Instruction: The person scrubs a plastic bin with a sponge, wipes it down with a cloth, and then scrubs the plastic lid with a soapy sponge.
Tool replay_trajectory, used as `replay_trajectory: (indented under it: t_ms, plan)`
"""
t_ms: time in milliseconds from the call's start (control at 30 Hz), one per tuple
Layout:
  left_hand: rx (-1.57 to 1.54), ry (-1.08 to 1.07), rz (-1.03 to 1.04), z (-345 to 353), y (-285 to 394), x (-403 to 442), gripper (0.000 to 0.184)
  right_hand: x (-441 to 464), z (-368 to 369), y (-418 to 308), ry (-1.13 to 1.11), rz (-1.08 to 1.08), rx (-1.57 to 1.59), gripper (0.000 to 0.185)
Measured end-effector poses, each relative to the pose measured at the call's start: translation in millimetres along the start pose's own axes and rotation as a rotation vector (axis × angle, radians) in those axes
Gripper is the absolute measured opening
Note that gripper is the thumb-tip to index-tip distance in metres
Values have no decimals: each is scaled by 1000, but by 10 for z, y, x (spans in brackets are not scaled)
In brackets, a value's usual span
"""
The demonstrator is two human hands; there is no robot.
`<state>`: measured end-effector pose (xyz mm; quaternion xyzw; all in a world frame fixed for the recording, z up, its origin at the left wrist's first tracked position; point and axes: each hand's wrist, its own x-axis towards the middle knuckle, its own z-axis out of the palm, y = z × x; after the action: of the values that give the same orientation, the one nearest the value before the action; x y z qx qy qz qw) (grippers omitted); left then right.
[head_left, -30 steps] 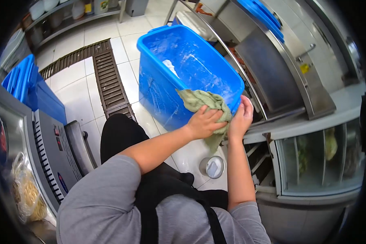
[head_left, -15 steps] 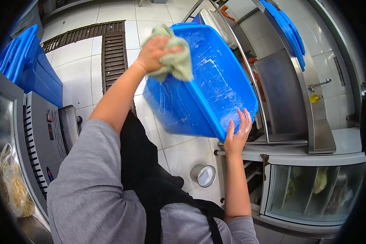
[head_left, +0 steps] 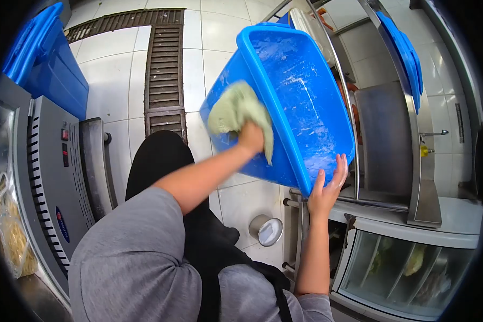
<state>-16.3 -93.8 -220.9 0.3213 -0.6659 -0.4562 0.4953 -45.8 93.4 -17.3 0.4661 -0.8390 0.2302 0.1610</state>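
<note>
A large blue plastic bin (head_left: 300, 91) stands tilted in front of me, its mouth turned to the right and whitish streaks on its inner wall. Bunched in my left hand (head_left: 252, 138) is a pale green cloth (head_left: 233, 110), pressed against the bin's outer left side and blurred by motion. At the near right corner, my right hand (head_left: 327, 192) grips the bin's rim, thumb and fingers spread across the edge. The underside of the cloth and part of the left fingers are hidden.
A metal can (head_left: 266, 230) with whitish contents sits on the tiled floor. A drain grate (head_left: 165, 70) runs left of the bin. On the right are a metal rail (head_left: 357, 155), a sink (head_left: 383, 139) and a glass-fronted cabinet (head_left: 402, 268). Another blue bin (head_left: 56, 75) stands at left.
My left hand and the cloth have moved from the bin's upper rim down its outer left side. The bin appears farther right in view; my right hand remains on its rim.
</note>
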Motion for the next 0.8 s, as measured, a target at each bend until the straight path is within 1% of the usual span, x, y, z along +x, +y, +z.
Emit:
replay_trajectory:
  t_ms: [33, 67, 100, 133, 167, 200, 233, 267, 300, 333, 367, 467, 533, 567, 633, 667, 733, 767, 800]
  plan:
    - [-220, 180, -355, -151, 224, 376, 32, -16, -16, 3, -7, 8, -11, 51]
    - [-263, 261, -340, -251, 210, 743, 31, -6, -18, -2, -18, 14, -17, 51]
    - [-198, 325, -149, -350, 72, 1119, 30, 2, -17, -12, -25, 19, -20, 51]
    - [-48, 379, 92, -451, -113, 1453, 29, 5, -19, -29, -29, 23, -25, 51]
    - [55, 402, 213, -461, -384, 1666, 29, 14, -13, -55, -28, 45, 5, 51]
    - [58, 399, 207, -326, -816, 1728, 29, 16, -1, -80, -28, 69, 38, 51]
    - [-386, 325, -10, -223, -1244, 1749, 31, 17, 10, -98, -34, 70, 38, 51]
    - [-796, 199, -303, -282, -1269, 1650, 36, 18, 22, -111, -24, 67, 41, 50]
    - [-1183, 189, -652, -345, -1287, 1550, 41, 11, 36, -120, -15, 67, 42, 50]
    - [-1323, 199, -836, -332, -1440, 1440, 39, 11, 57, -121, -21, 72, 36, 50]
    - [-1361, 211, -926, -305, -1585, 1293, 38, 12, 70, -113, -16, 71, 42, 50]
    - [-1321, 332, -995, -74, -1873, 725, 34, 7, 43, -110, -33, 92, 30, 49]
    - [-1189, 426, -923, 136, -1768, 335, 31, 26, 69, -127, -44, 107, 36, 49]
    - [-1095, 460, -861, 233, -1592, 145, 30, 29, 63, -121, -52, 92, 24, 49]
    - [-849, 446, -661, 365, -981, -235, 27, 33, 73, -106, -64, 81, 19, 47]
    - [-685, 419, -565, 403, -561, -403, 30, 42, 78, -103, -70, 77, 26, 47]
    - [-245, 334, -226, 327, 266, -716, 35, 43, 64, -113, -102, 70, 1, 47]
    - [-56, 315, -47, 274, 524, -830, 38, 42, 56, -130, -118, 61, -20, 46]
    - [41, 318, 52, 267, 651, -911, 42, 45, 58, -130, -119, 56, -17, 46]
